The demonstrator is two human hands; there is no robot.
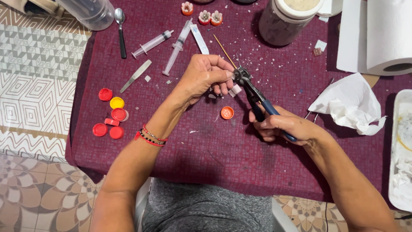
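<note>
Head view, looking down at counter [193, 154] covered with a dark red mosaic-pattern cloth.

Right hand [281, 125]: closed around the blue handles of the nippers [253, 94], handles squeezed near together. Nipper head points up and left, raised over the cloth.

Left hand [206, 75]: fingers curled, thumb and forefinger pinched at the nipper head, holding a small pale piece [231, 75] against the wheels. Piece is mostly hidden by the fingertips; exact shape cannot be told. Beaded bracelets [151, 138], red and black, on left wrist.

Just below the left hand: two small white tiles [235, 90] on the cloth. An orange cap [227, 112] lies between the two forearms, apart from both hands. A thin wooden stick [223, 50] lies just above the nipper head.

Upper left of cloth: two syringes [165, 43], a spoon [120, 25], a flat metal file [136, 75]. Left edge: cluster of red caps and one yellow cap [109, 118]. Top centre: three small flower-shaped pieces [205, 15]. Top right: a jar [285, 19] with white lid. Far right: paper towel roll [388, 34], crumpled tissue [349, 105], white tray [401, 146] at the edge.

White chips scattered over the cloth around the nippers.
</note>
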